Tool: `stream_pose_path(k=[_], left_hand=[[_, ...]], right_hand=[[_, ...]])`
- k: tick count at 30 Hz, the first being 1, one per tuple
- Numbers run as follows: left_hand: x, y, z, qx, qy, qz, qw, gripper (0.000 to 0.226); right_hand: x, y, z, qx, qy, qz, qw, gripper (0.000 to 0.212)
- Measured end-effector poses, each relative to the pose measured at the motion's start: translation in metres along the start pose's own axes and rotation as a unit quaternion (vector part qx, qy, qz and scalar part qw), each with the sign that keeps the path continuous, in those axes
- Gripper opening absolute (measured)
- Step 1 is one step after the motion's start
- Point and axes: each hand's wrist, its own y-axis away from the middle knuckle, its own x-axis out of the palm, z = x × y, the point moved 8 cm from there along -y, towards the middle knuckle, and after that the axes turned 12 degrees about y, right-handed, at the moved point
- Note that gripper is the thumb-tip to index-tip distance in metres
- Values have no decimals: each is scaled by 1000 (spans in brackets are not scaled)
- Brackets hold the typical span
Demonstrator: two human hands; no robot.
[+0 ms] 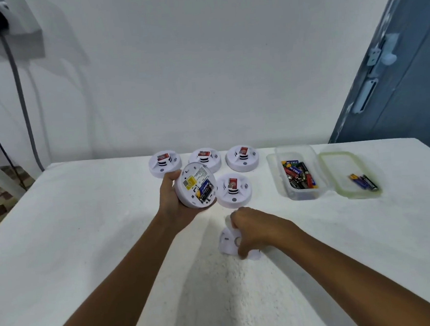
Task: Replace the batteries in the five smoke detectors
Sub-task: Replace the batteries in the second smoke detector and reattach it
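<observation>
On table [85, 222], four detectors [233, 190], fifth [195, 184] in left hand [172, 199]

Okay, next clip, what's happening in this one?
A person is swapping smoke detector batteries at a white table. The left hand holds one detector back-side up, its batteries showing in the open compartment. The right hand rests on that detector's back plate on the table. Four more detectors lie face up behind. A clear box holds a pile of batteries, and two lie in its lid alongside.
</observation>
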Motion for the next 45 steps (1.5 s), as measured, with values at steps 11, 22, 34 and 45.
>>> stream_pose_path(k=[11,22,34,45], left_hand=[[17,-10,8,-14,-28,26,999,69],[104,-52,102,-15,-31,72,997,67],[188,-82,255,-36,45,20,998,48],[190,-102,304,-27,36,0,999,52]], right_hand=[[-16,4,-16,5,-92,-36,995,58],[-80,77,-172,43,-399,-321,858,36],[-69,138,-327,69,-427,-324,841,31],[-49,151,-353,76,-398,-370,836,30]])
